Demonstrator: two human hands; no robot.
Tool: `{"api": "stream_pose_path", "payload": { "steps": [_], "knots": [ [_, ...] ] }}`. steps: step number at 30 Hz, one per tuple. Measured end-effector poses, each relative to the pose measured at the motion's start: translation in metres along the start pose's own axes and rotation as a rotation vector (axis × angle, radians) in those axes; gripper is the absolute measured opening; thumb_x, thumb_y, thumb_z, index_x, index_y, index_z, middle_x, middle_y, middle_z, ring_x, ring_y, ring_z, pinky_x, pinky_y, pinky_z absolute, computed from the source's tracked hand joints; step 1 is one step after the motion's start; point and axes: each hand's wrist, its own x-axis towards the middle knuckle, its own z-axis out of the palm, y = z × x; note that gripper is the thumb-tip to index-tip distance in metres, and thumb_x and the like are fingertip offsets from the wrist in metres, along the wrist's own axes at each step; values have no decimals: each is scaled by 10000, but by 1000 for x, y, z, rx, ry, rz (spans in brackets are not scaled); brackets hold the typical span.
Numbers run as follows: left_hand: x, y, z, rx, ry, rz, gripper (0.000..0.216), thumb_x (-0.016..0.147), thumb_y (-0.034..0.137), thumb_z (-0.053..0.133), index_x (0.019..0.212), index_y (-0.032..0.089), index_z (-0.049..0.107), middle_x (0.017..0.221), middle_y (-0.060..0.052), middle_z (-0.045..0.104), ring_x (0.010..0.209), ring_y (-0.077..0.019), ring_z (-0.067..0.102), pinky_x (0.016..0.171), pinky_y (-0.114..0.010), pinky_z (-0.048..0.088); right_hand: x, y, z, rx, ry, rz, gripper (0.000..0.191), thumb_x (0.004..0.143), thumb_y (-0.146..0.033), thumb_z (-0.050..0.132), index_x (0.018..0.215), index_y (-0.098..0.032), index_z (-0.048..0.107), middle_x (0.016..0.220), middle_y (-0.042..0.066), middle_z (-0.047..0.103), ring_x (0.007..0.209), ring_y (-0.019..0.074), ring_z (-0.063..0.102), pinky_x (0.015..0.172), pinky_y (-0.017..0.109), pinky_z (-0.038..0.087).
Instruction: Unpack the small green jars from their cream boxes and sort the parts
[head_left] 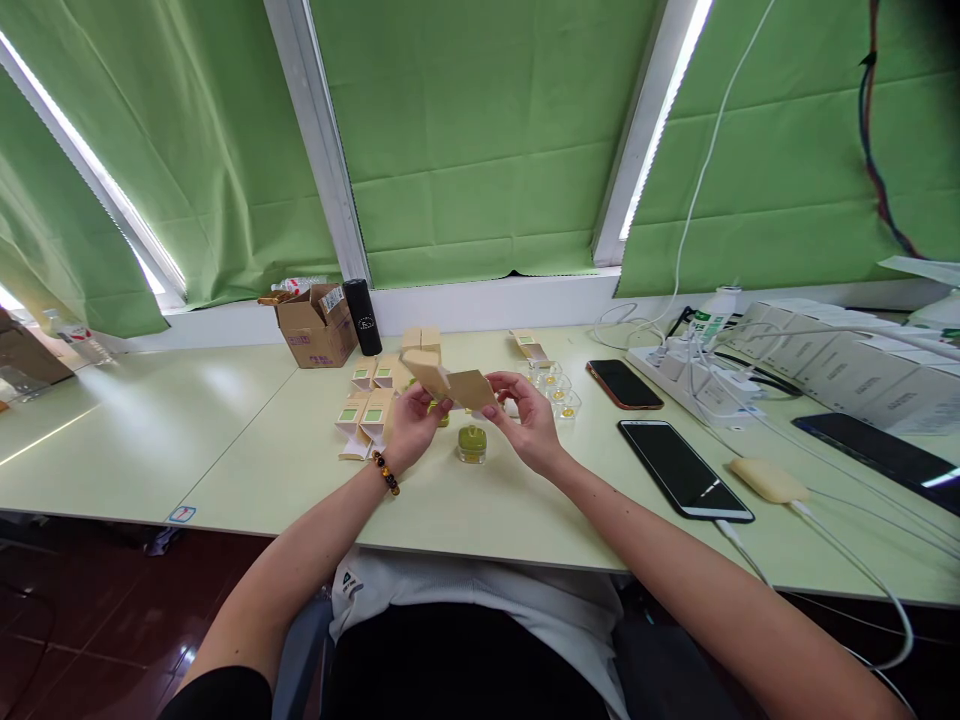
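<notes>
Between my two hands is a small tan folding carton (471, 389), its panels bent open at an angle. My left hand (411, 428), with a beaded bracelet at the wrist, grips the carton's left side. Its right panel is pinched between the thumb and fingers of my right hand (526, 424). Just below the carton, a small jar with a green lid (472, 442) stands on the table; another green item is partly hidden behind my left fingers. Several tan cartons with green labels (367, 412) stand left of my left hand. Several small clear containers with yellow centres (559, 388) sit beyond my right hand.
A cardboard box (315, 328) and a black cylinder (362, 316) stand at the back left. Another tan carton (529, 346) lies at the back. To the right are phones (684, 468), a power strip (694, 380), cables, a cream-coloured device (768, 480) and a row of white boxes (847, 365).
</notes>
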Motion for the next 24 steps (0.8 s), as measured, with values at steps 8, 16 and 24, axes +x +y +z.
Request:
{"api": "stream_pose_path", "payload": {
  "steps": [8, 16, 24],
  "knots": [
    [5, 10, -14, 458, 130, 534, 279, 965, 504, 683, 834, 258, 658, 1073, -93, 799, 1028, -272, 715, 1052, -603, 491, 4, 11, -3, -168, 148, -16, 378, 880, -344, 724, 1236, -298, 609, 1344, 95, 619, 1254, 284, 570, 994, 469, 538],
    [2, 8, -25, 600, 99, 515, 175, 893, 491, 748, 819, 332, 747, 1047, -88, 797, 1060, -353, 597, 1072, -683, 335, 3, 10, -1, -204, 143, -10, 418, 905, -347, 686, 1311, -317, 591, 1389, 93, 605, 1271, 289, 554, 1014, 483, 526],
    [-2, 20, -5, 458, 86, 427, 218, 949, 453, 715, 855, 259, 746, 892, -65, 735, 936, -261, 631, 889, -463, 511, 4, 6, -1, -183, 72, -86, 152, 941, -444, 689, 918, -302, 738, 1006, 67, 729, 1076, 293, 615, 981, 481, 512]
  ]
}}
